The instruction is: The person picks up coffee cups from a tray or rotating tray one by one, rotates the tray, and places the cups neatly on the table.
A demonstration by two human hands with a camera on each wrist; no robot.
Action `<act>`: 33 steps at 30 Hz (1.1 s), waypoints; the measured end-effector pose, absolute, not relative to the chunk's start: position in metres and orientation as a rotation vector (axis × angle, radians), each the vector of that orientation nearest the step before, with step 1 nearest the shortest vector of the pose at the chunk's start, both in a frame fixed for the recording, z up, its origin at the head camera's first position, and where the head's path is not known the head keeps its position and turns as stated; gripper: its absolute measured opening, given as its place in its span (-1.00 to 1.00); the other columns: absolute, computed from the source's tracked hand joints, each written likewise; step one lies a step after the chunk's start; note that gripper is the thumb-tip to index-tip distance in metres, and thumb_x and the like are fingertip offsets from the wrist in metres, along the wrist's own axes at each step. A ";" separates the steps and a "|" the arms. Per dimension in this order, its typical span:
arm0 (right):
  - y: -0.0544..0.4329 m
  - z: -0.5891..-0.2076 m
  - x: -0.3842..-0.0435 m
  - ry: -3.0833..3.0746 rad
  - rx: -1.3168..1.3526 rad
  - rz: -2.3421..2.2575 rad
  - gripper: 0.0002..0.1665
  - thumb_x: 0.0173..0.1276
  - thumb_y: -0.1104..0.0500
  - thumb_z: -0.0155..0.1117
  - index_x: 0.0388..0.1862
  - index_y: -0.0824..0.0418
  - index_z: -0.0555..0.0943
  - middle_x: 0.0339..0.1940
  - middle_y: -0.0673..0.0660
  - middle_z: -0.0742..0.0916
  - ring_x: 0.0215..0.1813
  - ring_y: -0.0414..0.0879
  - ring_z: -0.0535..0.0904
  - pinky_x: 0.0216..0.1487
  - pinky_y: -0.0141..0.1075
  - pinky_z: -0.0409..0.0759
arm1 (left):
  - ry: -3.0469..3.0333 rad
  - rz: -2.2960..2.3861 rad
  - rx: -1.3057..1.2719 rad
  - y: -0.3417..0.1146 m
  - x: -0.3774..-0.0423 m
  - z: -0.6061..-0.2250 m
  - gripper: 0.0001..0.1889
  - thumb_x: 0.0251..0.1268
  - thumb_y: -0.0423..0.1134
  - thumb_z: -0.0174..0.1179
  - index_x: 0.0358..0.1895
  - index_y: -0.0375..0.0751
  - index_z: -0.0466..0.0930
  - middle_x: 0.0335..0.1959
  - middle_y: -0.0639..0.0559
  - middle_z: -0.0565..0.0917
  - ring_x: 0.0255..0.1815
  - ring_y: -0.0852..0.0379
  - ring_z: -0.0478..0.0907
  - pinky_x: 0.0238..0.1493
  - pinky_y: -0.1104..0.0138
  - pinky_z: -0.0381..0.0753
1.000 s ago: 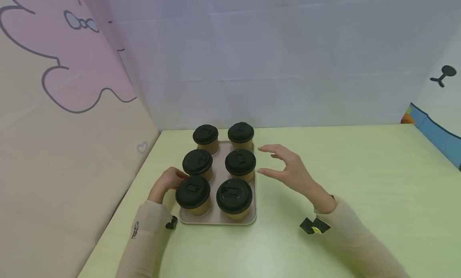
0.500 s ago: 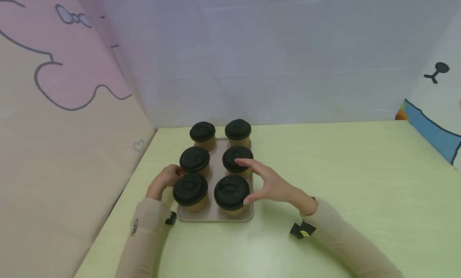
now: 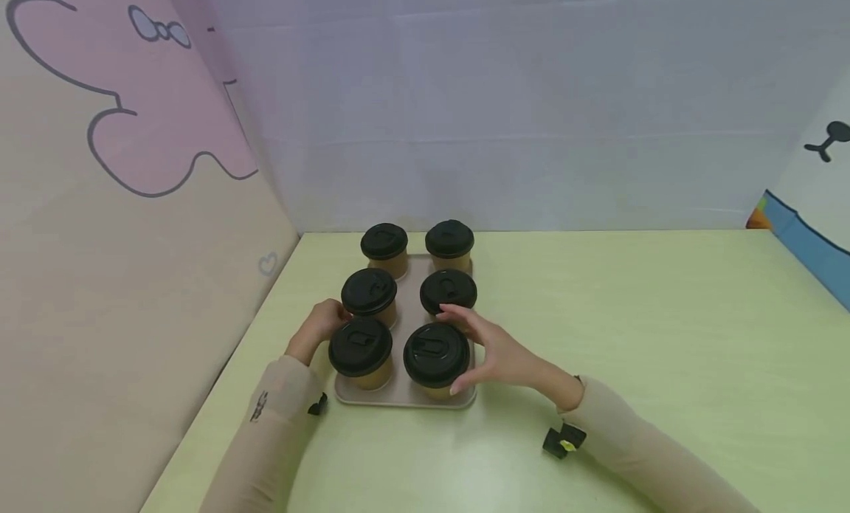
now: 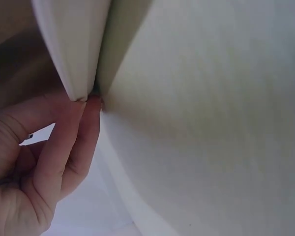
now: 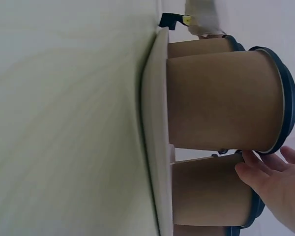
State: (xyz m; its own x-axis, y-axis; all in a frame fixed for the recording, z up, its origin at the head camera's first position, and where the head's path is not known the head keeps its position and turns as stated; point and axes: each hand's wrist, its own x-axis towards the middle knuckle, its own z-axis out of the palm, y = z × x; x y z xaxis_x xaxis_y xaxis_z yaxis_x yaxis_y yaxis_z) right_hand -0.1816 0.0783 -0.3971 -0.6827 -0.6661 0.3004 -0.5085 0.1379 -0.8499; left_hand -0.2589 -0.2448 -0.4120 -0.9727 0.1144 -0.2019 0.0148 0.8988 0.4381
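Observation:
Several brown paper cups with black lids stand in two rows on a pale tray (image 3: 425,404). My left hand (image 3: 325,322) is at the tray's left side; the left wrist view shows its thumb and fingers pinching the tray's edge (image 4: 77,93). The right hand (image 3: 494,350) spreads round the right side of the near right cup (image 3: 436,356), thumb in front and fingers behind. In the right wrist view, its fingers (image 5: 250,169) reach between this cup (image 5: 221,101) and the one behind (image 5: 211,194), just under the lid. The thumb is mostly outside that view.
The tray lies on a light yellow-green table (image 3: 598,306), toward its left side. A pale curtain-like wall (image 3: 505,114) stands behind it, and a wall with a pink cartoon figure (image 3: 166,122) rises at the left.
My right hand has moved left and nearer, from beside the tray to round the near right cup. The left hand stays at the tray's edge; the head view has shifted slightly.

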 end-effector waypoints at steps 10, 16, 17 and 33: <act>0.077 -0.410 -0.184 2.228 -1.057 -1.521 0.27 -0.20 0.12 0.57 0.41 0.26 -0.01 0.35 0.30 0.32 0.32 0.16 0.31 0.23 0.06 0.36 | 2.794 0.586 0.110 -0.239 -0.267 -0.409 -0.66 0.07 -0.32 0.08 -0.83 -0.10 0.29 -0.83 0.15 0.28 -0.73 0.21 0.19 -0.66 0.44 0.21; 0.075 -0.414 -0.182 2.136 -1.004 -1.495 0.31 -0.20 0.20 0.57 0.42 0.25 -0.09 0.34 0.29 0.34 0.35 0.17 0.27 0.22 -0.07 0.39 | 2.774 0.560 0.106 -0.239 -0.269 -0.408 -0.77 0.11 -0.30 0.11 -0.67 -0.26 0.47 -0.70 0.06 0.43 -0.61 0.16 0.33 -0.58 0.42 0.31; 0.074 -0.414 -0.182 2.137 -0.999 -1.492 0.29 -0.20 0.20 0.58 0.41 0.25 -0.06 0.33 0.28 0.36 0.34 0.16 0.28 0.22 -0.11 0.39 | 2.764 0.563 0.095 -0.239 -0.269 -0.408 -0.79 0.12 -0.31 0.10 -0.64 -0.26 0.48 -0.68 0.06 0.43 -0.60 0.15 0.34 -0.57 0.42 0.32; 0.071 -0.422 -0.190 1.968 -0.931 -1.549 0.15 -0.28 0.32 0.58 0.34 0.20 0.18 0.31 0.16 0.41 0.35 0.08 0.26 0.36 0.03 0.14 | 2.667 0.538 0.072 -0.238 -0.268 -0.398 -0.72 0.21 -0.36 -0.01 -0.68 -0.13 0.30 -0.68 0.06 0.36 -0.64 0.19 0.34 -0.61 0.44 0.35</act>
